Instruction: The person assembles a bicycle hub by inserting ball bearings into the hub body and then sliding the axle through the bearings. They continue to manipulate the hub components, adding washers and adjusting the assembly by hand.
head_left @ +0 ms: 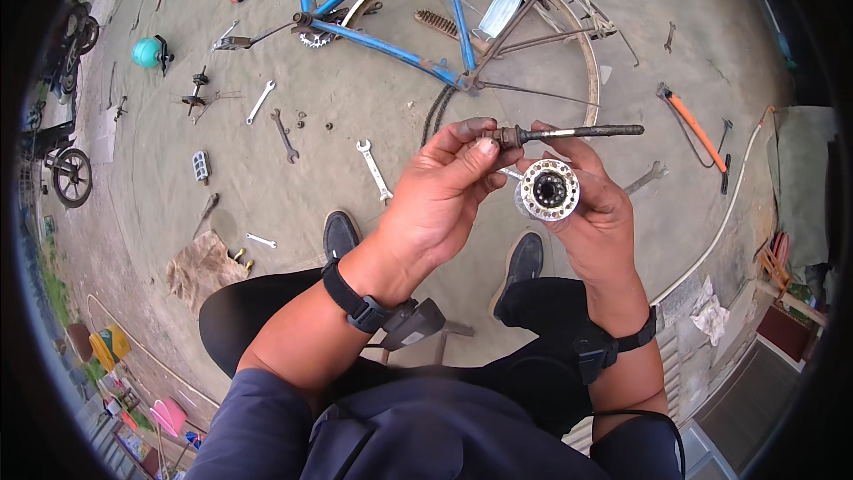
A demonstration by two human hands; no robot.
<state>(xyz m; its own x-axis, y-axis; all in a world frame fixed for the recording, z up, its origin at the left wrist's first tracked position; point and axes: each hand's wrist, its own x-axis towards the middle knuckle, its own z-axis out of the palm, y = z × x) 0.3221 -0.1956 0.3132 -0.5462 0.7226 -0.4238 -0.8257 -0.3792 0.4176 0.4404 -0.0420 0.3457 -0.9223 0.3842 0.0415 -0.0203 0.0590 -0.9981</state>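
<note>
My left hand (453, 173) pinches a dark, greasy wheel axle (591, 132) by its threaded, nutted end, and the rod points out to the right. Just below it, my right hand (591, 213) grips a silver bicycle hub (549, 189). The hub's drilled round flange faces up, with a dark greasy opening in its middle. The axle lies across above the hub, outside its bore. Part of the hub's body is hidden behind the flange and my fingers.
Ahead lies a blue bicycle frame (391, 46) with a bare wheel rim (597, 71). Around it on the floor are several wrenches (373, 171), a pedal (201, 167), a brown cloth (204, 271), a teal ball-shaped thing (146, 52) and an orange-handled tool (696, 129). My shoes (524, 258) stand below my hands.
</note>
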